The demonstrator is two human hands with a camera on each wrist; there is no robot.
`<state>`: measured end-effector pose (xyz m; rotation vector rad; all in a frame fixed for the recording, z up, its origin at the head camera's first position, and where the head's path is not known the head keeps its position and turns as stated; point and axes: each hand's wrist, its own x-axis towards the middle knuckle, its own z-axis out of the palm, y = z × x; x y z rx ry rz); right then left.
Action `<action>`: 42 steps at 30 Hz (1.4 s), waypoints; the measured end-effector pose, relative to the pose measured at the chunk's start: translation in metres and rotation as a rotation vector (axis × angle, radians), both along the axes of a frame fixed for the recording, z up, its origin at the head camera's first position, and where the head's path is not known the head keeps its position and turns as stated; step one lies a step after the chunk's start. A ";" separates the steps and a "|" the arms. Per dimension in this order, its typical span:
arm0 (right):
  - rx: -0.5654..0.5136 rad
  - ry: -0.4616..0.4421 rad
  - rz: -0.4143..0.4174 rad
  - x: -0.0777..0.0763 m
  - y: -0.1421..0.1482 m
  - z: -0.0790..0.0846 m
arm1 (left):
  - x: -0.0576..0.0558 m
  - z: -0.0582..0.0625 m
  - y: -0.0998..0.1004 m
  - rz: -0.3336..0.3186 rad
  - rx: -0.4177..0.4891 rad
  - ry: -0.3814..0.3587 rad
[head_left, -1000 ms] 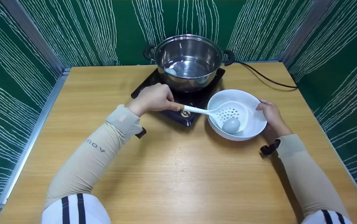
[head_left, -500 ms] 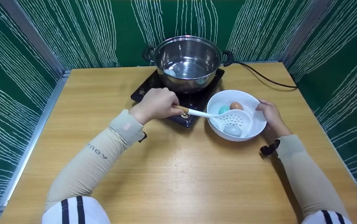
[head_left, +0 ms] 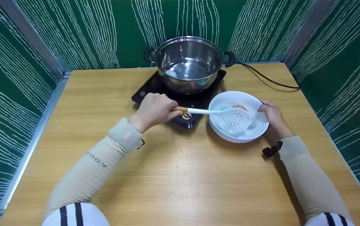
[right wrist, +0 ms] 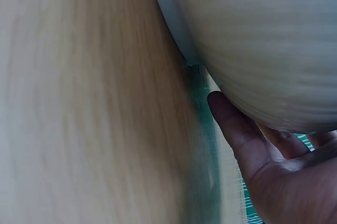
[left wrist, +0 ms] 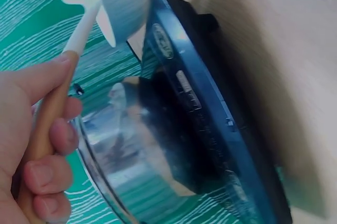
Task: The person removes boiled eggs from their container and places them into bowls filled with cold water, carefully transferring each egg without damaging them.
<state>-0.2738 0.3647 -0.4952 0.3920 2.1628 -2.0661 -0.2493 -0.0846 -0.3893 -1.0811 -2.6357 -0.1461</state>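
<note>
My left hand (head_left: 156,110) grips the wooden handle (left wrist: 50,113) of a white slotted spoon (head_left: 234,121), its fingers curled round it. The perforated head is over the white bowl (head_left: 214,130), tilted, with no egg on top. Beneath it a pale blue-grey egg (head_left: 235,133) shows faintly. A brown egg (head_left: 239,107) and a turquoise egg (head_left: 224,108) are partly hidden behind the spoon. My right hand (head_left: 273,116) holds the bowl by its right side, thumb at the rim; in the right wrist view its fingers lie against the outer wall (right wrist: 274,50).
A steel pot (head_left: 189,84) with black handles stands on a black induction cooker (head_left: 180,121) at the back. Inside lies a pale egg (head_left: 171,73). A black cord (head_left: 271,80) runs to the right edge of the wooden table (head_left: 180,175). Green walls (head_left: 85,34) enclose three sides.
The blue-grey egg has slid off the spoon into the bowl. The spoon's head has tilted and risen slightly, turned by my left hand. My right hand and the bowl stay put.
</note>
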 end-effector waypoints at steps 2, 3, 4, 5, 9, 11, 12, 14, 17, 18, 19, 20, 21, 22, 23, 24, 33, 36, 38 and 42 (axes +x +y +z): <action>0.022 0.018 0.009 0.001 0.000 0.000 | 0.000 -0.006 -0.003 0.002 0.026 0.046; 0.022 0.015 0.010 0.001 0.000 0.001 | -0.001 -0.009 -0.005 0.004 0.041 0.061; 0.019 0.010 0.010 0.001 0.000 0.001 | -0.001 -0.011 -0.007 0.010 0.056 0.074; 0.012 0.001 0.010 0.001 0.000 0.002 | -0.002 -0.014 -0.008 0.016 0.071 0.088; 0.025 -0.028 0.020 -0.001 -0.002 0.004 | -0.004 -0.021 -0.014 0.047 0.137 0.115; 0.039 -0.033 0.021 -0.001 -0.002 0.004 | -0.005 -0.023 -0.017 0.063 0.171 0.111; 0.045 -0.036 0.020 -0.001 -0.002 0.004 | -0.006 -0.023 -0.018 0.068 0.191 0.104; 0.040 -0.041 0.014 -0.001 -0.002 0.004 | -0.007 -0.023 -0.020 0.077 0.230 0.090; 0.031 -0.045 0.003 -0.001 -0.002 0.003 | -0.009 -0.021 -0.021 0.082 0.291 0.078; 0.021 -0.048 -0.002 -0.001 -0.002 0.003 | -0.010 -0.020 -0.022 0.087 0.306 0.080; 0.016 -0.051 -0.002 -0.001 -0.001 0.003 | -0.010 -0.019 -0.023 0.092 0.320 0.084; 0.018 -0.054 0.000 -0.001 -0.001 0.003 | -0.011 -0.017 -0.023 0.096 0.334 0.085; 0.009 -0.055 0.000 -0.002 -0.001 0.003 | -0.011 -0.016 -0.024 0.102 0.347 0.084; 0.001 -0.055 0.003 -0.002 -0.002 0.003 | -0.011 -0.015 -0.025 0.109 0.357 0.086; -0.003 -0.057 0.006 -0.002 -0.002 0.003 | -0.012 -0.014 -0.026 0.118 0.368 0.083; 0.002 -0.058 0.012 -0.002 -0.001 0.003 | -0.012 -0.012 -0.026 0.128 0.379 0.079; 0.126 -0.042 0.046 -0.002 0.000 0.003 | -0.019 0.003 -0.036 0.242 0.433 0.045; 0.111 -0.054 0.041 -0.002 0.000 0.004 | -0.022 0.009 -0.040 0.255 0.447 0.035; 0.100 -0.068 0.034 -0.003 0.000 0.005 | -0.024 0.012 -0.043 0.260 0.449 0.029; 0.056 -0.081 0.027 -0.004 -0.001 0.005 | -0.028 0.019 -0.048 0.276 0.447 0.021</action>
